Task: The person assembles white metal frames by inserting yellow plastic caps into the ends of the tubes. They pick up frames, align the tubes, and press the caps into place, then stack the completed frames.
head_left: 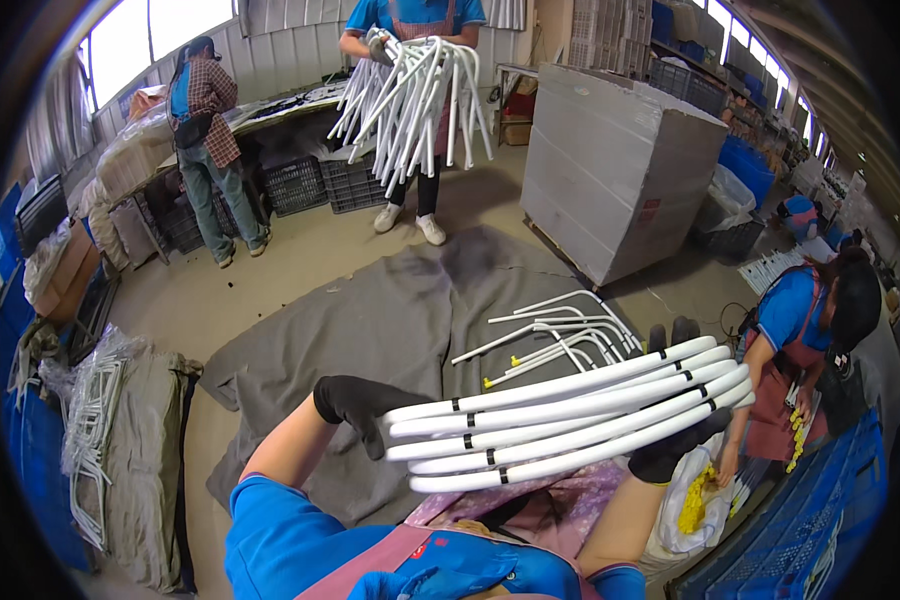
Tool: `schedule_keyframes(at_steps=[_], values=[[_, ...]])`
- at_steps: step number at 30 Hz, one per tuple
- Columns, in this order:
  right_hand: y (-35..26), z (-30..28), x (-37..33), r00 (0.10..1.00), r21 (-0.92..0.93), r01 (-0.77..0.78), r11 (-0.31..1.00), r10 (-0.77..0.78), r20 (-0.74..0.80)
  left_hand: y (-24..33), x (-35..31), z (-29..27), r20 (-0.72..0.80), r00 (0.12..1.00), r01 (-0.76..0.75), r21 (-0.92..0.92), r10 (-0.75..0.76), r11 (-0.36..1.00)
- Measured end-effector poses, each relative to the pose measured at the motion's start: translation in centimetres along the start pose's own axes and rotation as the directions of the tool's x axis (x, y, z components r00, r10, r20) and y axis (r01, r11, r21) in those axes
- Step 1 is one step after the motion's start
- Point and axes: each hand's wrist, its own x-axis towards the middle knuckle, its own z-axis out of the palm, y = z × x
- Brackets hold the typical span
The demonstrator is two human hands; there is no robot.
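Several curved white tubes [570, 405] with black bands are stacked side by side in front of me, slanting up to the right. My left hand [355, 405], in a black glove, is closed at their left ends, its grip partly hidden. My right hand [678, 447], also gloved in black, holds the bundle from beneath near its right end; dark fingertips show beyond the far edge. Past the bundle, more bent white tubes [570, 330] lie on a grey cloth [350, 330] on the floor, a few with yellow tips.
Ahead, a person carries a big bunch of white tubes [415, 95]. At right, another bends beside a white bag [705, 510] of yellow pieces and a blue crate [800, 520]. A tall grey carton stack [600, 170] stands far right. Wrapped white frames [95, 430] lie left.
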Motion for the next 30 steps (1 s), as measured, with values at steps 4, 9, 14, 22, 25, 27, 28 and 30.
schedule_keyframes(at_steps=[4,9,14,22,25,27,28,30], values=[[1.7,1.2,-0.5,0.988,-0.146,-0.124,0.982,0.109,-0.106,2.0,-0.4,2.0,-0.289,0.903,-0.230,0.296,0.316,0.927],[5.6,1.5,-2.2,0.970,-0.293,-0.223,0.930,0.182,-0.159,2.2,1.6,4.8,-0.434,0.791,0.250,0.873,0.431,0.419],[6.7,1.5,-3.4,0.964,-0.262,-0.260,0.929,0.236,-0.120,1.2,2.3,4.1,-0.490,0.713,0.390,0.872,0.501,0.297],[10.2,2.6,0.7,0.967,-0.177,-0.254,0.951,0.249,-0.050,2.9,1.7,-4.8,-0.483,0.663,0.372,0.876,0.572,0.308],[10.9,4.8,3.4,0.976,-0.021,-0.208,0.978,0.209,0.056,3.2,2.4,-7.2,-0.469,0.588,0.411,0.875,0.658,0.257],[11.0,6.4,4.3,0.982,-0.044,-0.188,0.981,0.188,0.012,3.1,3.1,-7.8,-0.517,0.507,0.433,0.845,0.689,0.315],[11.1,7.1,4.8,0.984,-0.080,-0.179,0.981,0.177,-0.023,2.9,3.2,-7.8,-0.560,0.459,0.433,0.819,0.690,0.376],[11.1,7.9,5.2,0.988,-0.158,-0.141,0.977,0.129,-0.084,2.0,3.6,-7.4,-0.589,0.401,0.461,0.791,0.702,0.401]])
